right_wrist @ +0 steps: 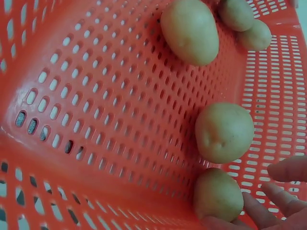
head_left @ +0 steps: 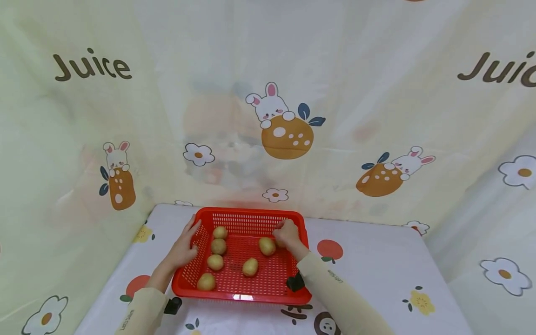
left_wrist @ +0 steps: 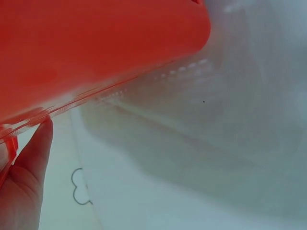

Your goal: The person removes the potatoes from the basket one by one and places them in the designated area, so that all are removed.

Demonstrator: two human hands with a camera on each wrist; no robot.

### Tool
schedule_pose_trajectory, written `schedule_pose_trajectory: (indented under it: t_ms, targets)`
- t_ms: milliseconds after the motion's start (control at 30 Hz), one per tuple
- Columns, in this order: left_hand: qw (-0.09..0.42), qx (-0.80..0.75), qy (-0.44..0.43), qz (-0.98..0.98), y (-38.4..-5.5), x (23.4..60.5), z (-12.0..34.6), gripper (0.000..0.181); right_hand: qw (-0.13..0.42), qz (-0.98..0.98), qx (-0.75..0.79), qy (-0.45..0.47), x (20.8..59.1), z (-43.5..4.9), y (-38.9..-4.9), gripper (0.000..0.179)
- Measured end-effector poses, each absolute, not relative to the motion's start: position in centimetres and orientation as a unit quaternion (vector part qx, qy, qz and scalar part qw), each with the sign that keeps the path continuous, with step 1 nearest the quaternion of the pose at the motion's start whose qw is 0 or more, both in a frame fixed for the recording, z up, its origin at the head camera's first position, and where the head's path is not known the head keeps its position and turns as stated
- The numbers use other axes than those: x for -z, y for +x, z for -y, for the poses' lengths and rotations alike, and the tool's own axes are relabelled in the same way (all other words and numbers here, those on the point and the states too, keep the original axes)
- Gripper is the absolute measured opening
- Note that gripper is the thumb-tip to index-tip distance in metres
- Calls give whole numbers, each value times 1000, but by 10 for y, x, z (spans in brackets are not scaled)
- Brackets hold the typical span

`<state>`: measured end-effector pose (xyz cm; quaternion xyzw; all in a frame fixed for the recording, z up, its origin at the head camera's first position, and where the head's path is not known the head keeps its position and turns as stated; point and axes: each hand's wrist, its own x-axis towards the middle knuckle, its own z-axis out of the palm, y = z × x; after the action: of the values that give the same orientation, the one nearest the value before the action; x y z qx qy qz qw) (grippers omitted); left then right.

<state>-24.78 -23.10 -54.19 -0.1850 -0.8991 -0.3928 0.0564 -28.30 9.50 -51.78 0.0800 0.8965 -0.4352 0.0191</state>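
A red plastic basket [head_left: 238, 296] with slotted walls stands on the table, holding several potatoes. My left hand [head_left: 184, 249] holds its left rim, thumb toward the inside; the left wrist view shows one finger [left_wrist: 41, 148] against the basket's edge. Inside the basket at the back right, my right hand [head_left: 288, 233] touches a potato [right_wrist: 218, 194] with its fingertips, while another finger stands apart from it. Beside that potato lies a second one [head_left: 267, 246]. A third potato [head_left: 250, 267] sits nearer the front middle. More potatoes [head_left: 218, 246] form a row along the left wall.
The table [head_left: 368, 265] has a white cloth with printed fruit and flowers. Behind it hangs a patterned curtain [head_left: 226, 116]. A black wrist device [head_left: 295, 282] on the right arm is over the basket's front right corner; another [head_left: 173, 305] is by the left sleeve.
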Motion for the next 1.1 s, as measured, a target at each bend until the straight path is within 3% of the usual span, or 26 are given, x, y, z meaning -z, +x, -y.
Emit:
schedule_pose_trajectory:
  t_ms: [200, 667, 933, 1100]
  targets:
    - [55, 396, -186, 897, -249, 540, 232, 78, 11, -893, 442, 85, 524, -97, -287, 29]
    - [40, 399, -175, 899, -249, 543, 231, 79, -14, -903, 426, 60, 532, -98, -283, 24]
    - [41, 399, -180, 898, -249, 543, 231, 77, 32, -861, 500, 91, 536, -97, -280, 30]
    - [37, 399, -175, 899, -250, 544, 232, 78, 28, -855, 510, 87, 536, -97, -281, 30]
